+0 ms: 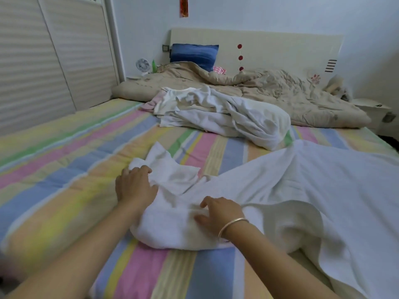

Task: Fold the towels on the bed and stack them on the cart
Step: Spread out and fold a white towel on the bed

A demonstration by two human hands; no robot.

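The bed [64,147], under a pastel-striped cover, filled most of the view. A large white towel [334,190] lay at its foot end, spread wide toward the bed's right side and bunched into a thick roll nearer the middle. Whether the roll was a separate piece could not be told.

Both hands worked on that bunched end. The left hand [135,186] had its grip closed on a raised fold, fingers bent over the cloth and thumb laid against it. The right hand [218,212], with a bangle [232,225] on its wrist, kept a spread grip, fingertips pressing down on the roll and holding nothing.

Across the head end of the bed sprawled a beige quilt [291,91]. Just footward of it, at mid-bed, sat a heap [226,113] of crumpled white towels, apart from the hands. A blue pillow [194,53] leaned on the headboard [269,44].

The towel's long axis ran across the bed, its bunched end pointing to the bed's left side.
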